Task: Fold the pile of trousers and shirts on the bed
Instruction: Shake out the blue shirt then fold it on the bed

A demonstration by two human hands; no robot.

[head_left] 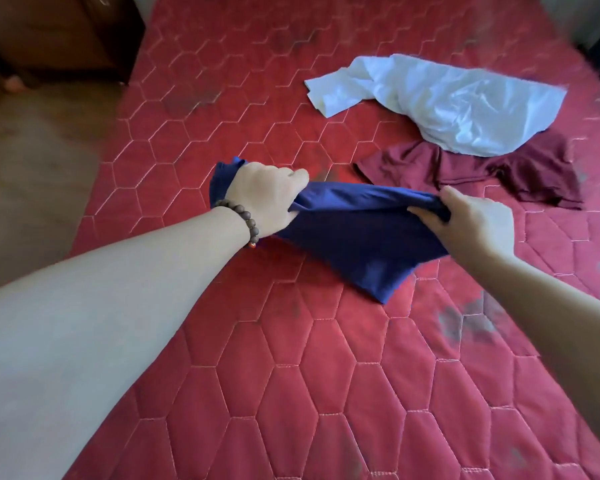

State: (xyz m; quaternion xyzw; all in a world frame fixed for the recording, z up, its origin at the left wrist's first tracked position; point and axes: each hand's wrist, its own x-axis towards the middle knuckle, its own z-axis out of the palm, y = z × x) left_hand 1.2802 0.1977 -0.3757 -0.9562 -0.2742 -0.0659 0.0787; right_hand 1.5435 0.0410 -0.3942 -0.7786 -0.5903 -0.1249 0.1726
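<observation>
Head view gives me both hands on the blue garment (354,237), which sits near the middle of the bed (291,375), partly lifted off the quilted red cover. My left hand (267,197), with a bead bracelet (241,220) at the wrist, has its fingers curled round one bunched end; my right hand (471,223) pinches the opposite end between thumb and fingers. Holding the two ends apart like this keeps the top edge taut, so the cloth hangs in a flat sheet and its lower corner trails onto the bed, which I judge is the set-up for laying it out or doubling it over. Whether it is a shirt or trousers I cannot tell. Beyond, to the right, a white garment (447,102) lies crumpled, overlapping the far edge of a maroon garment (499,171); both look unfolded, so I reckon most of the task remains.
</observation>
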